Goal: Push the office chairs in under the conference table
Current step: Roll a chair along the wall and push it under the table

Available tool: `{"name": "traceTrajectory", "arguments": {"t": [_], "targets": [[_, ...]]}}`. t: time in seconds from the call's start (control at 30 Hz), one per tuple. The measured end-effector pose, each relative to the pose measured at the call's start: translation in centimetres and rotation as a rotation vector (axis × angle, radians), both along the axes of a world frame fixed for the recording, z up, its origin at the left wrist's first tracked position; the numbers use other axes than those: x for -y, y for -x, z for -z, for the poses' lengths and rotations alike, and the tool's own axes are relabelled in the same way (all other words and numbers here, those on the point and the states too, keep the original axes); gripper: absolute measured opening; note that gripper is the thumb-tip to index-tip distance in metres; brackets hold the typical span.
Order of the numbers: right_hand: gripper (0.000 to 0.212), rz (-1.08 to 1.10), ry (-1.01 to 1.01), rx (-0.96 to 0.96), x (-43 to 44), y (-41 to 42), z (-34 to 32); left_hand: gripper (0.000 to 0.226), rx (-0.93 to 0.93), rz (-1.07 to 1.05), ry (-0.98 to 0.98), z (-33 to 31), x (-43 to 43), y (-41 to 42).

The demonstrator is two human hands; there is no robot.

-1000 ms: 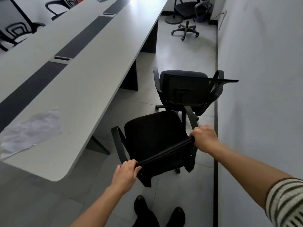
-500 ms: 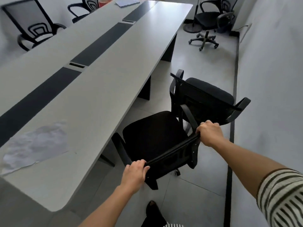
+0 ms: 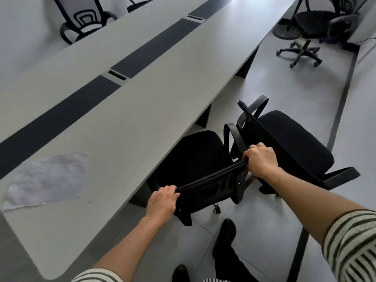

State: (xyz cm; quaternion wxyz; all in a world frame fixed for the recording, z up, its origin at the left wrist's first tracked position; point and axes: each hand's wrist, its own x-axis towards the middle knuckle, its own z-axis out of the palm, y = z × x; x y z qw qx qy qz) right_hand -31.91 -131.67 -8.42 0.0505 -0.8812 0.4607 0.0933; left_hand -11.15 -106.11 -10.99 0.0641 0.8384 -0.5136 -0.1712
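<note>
Presently your left hand [image 3: 162,202] and right hand [image 3: 260,161] clench the chair backrest [image 3: 211,178]; its seat [image 3: 193,157] lies half beneath the conference table [image 3: 142,102] edge ahead.

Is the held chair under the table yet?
Partly in: the table hides the seat front; backrest, gripped by left hand and right hand, sits outside.

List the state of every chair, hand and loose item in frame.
near chair: seat partly under conference table, backrest gripped
left hand: grips backrest top, left end
right hand: grips backrest top, right end
second chair: fully out, beside near chair
far chair: out on open floor
paper: wrinkled, lying on table
</note>
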Motion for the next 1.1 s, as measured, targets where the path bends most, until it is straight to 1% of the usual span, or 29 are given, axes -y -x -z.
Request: {"name": "traceTrajectory", "arguments": {"t": [0.1,0.17,0.3,0.47,0.63,0.73,0.8,0.93,1.0,1.1], "targets": [[0.025,-0.069,0.002,0.026,4.6,-1.8,-0.3,0.029,0.002,-0.068,-0.015,-0.2,3.1,0.2],[0.027,-0.103,-0.009,0.003,7.1,-3.4,-0.6,0.029,0.000,-0.126,-0.043,-0.4,5.1,-0.5],[0.024,-0.144,-0.018,-0.010,10.2,-6.3,-1.0,0.028,0.016,-0.199,-0.091,-0.3,8.4,-2.5],[0.021,-0.158,-0.028,0.000,10.3,-7.9,-0.8,0.025,0.028,-0.236,-0.127,0.3,9.2,-4.2],[0.020,-0.155,-0.026,0.028,9.9,-7.9,-0.7,0.029,0.006,-0.193,-0.168,0.4,8.9,-4.7],[0.027,-0.147,-0.048,0.099,9.9,-6.7,-0.4,0.028,-0.030,-0.121,-0.172,-0.5,9.2,-5.2],[0.032,-0.097,-0.101,0.196,9.1,-5.7,-0.5,0.028,-0.089,-0.058,-0.165,-1.6,9.4,-5.8],[0.034,0.025,-0.135,0.388,5.7,-4.1,-1.0,0.029,-0.164,0.094,-0.048,-4.0,10.3,-6.3],[0.033,0.110,-0.112,0.519,3.5,-3.2,-1.6,0.026,-0.213,0.175,0.050,-5.2,11.4,-5.9],[0.031,0.280,0.017,0.647,1.3,-0.7,-2.1,0.021,-0.284,0.294,0.143,-6.7,14.1,-4.5]]}}
